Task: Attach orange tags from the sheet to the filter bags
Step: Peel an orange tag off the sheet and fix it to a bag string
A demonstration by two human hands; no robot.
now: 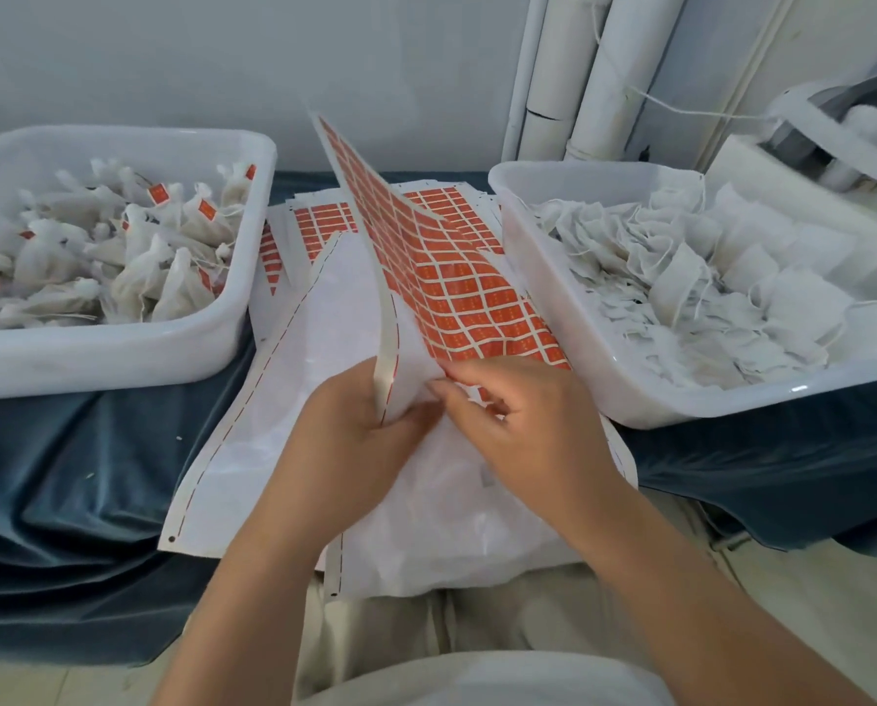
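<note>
A sheet of orange tags [457, 282] stands curled up from the middle of the table, its white backing turned toward me. My left hand [355, 425] grips the sheet's near edge strip between thumb and fingers. My right hand [518, 415] pinches at the sheet's lower edge right beside it. Under both hands lies a bare white backing sheet [253, 440]. More tag sheets [319, 221] lie flat behind. Tagged filter bags [120, 252] fill the left tub [120, 359]. Untagged white filter bags [691, 287] fill the right tub [681, 400].
A dark blue cloth [69, 466] covers the table and hangs over its front edge. White pipes [579, 73] rise against the wall behind. A white machine with string [834, 145] stands at the far right. My lap [477, 629] lies below the sheets.
</note>
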